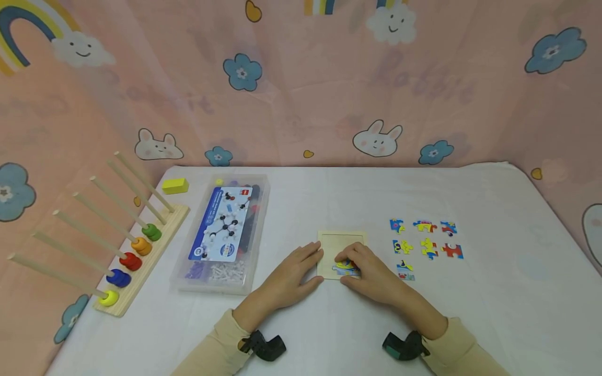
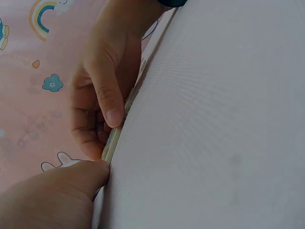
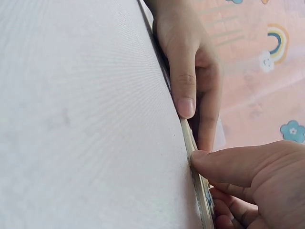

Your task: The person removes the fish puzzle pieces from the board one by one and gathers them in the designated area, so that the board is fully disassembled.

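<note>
A square wooden puzzle board [image 1: 328, 238] with a raised rim lies in front of the person. Colourful puzzle pieces [image 1: 345, 268] show in its lower part, partly covered by the right hand [image 1: 371, 271]. That hand's curled fingers and thumb hold a puzzle piece at the board's lower right; its far side is hidden under the fingers. In the right wrist view the right thumb [image 3: 228, 167] lies at the board's edge. The left hand [image 1: 293, 274] rests flat at the board's left side, fingers extended, fingertips right at the rim. Loose puzzle pieces [image 1: 429, 248] lie to the right.
A clear plastic case [image 1: 257, 235] with a molecule-model label stands left of the hands. Beyond it are a wooden peg rack [image 1: 157, 248] with coloured rings and a yellow block [image 1: 175, 186]. A patterned pink cloth [image 1: 301, 104] hangs behind the white table [image 1: 301, 203].
</note>
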`<action>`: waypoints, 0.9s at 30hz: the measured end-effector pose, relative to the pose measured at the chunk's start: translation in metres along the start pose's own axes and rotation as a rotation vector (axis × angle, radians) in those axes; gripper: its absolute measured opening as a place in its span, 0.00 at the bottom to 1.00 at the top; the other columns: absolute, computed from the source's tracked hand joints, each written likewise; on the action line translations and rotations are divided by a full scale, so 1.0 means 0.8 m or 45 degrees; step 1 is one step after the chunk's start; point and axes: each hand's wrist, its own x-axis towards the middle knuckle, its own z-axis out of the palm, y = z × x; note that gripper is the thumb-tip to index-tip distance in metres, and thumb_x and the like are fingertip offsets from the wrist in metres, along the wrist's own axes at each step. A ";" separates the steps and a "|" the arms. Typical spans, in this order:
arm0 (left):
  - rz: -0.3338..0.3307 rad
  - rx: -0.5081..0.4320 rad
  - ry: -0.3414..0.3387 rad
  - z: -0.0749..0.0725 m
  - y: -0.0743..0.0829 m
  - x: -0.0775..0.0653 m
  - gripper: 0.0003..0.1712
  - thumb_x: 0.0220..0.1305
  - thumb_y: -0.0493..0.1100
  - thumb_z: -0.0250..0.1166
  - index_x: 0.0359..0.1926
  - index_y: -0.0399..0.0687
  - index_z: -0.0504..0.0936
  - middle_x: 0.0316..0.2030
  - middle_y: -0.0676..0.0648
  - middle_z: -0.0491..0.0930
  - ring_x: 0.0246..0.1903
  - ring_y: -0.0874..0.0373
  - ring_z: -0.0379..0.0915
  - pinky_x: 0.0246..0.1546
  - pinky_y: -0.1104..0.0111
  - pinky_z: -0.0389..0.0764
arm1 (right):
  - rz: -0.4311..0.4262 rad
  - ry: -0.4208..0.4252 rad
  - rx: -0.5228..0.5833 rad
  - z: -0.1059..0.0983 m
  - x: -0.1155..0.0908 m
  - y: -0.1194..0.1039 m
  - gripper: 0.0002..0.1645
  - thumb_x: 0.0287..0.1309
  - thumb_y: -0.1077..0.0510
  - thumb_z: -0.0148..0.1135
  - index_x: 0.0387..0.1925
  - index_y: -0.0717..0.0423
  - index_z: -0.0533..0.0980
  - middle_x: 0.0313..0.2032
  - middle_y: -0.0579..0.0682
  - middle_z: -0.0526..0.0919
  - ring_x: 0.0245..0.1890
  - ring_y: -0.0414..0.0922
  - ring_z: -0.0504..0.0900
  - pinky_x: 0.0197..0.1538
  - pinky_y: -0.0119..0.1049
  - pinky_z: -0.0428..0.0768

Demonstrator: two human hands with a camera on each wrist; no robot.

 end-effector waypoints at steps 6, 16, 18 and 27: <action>-0.010 -0.001 -0.002 0.000 -0.001 -0.001 0.33 0.66 0.52 0.59 0.67 0.41 0.66 0.70 0.46 0.60 0.70 0.55 0.53 0.71 0.61 0.56 | -0.001 -0.004 0.051 -0.003 0.000 0.000 0.19 0.53 0.61 0.67 0.48 0.51 0.74 0.48 0.45 0.74 0.49 0.43 0.71 0.55 0.44 0.75; -0.004 0.006 -0.004 0.001 -0.001 -0.001 0.33 0.66 0.52 0.59 0.67 0.41 0.66 0.70 0.46 0.60 0.70 0.54 0.54 0.71 0.61 0.56 | -0.040 -0.017 -0.013 -0.007 -0.003 -0.005 0.20 0.56 0.65 0.63 0.50 0.52 0.74 0.49 0.45 0.77 0.52 0.45 0.74 0.56 0.48 0.75; -0.006 0.009 -0.003 0.001 -0.001 -0.001 0.33 0.66 0.52 0.59 0.67 0.41 0.67 0.70 0.46 0.60 0.70 0.55 0.54 0.71 0.61 0.56 | -0.042 -0.014 -0.021 -0.008 -0.003 -0.006 0.21 0.55 0.66 0.64 0.51 0.52 0.74 0.49 0.45 0.77 0.52 0.45 0.74 0.56 0.47 0.75; -0.019 0.009 -0.010 0.000 0.000 -0.001 0.33 0.66 0.52 0.59 0.67 0.42 0.66 0.70 0.46 0.60 0.70 0.55 0.53 0.71 0.62 0.56 | -0.041 -0.005 -0.053 -0.008 -0.004 -0.006 0.22 0.55 0.65 0.64 0.52 0.52 0.75 0.49 0.45 0.78 0.52 0.45 0.74 0.55 0.47 0.76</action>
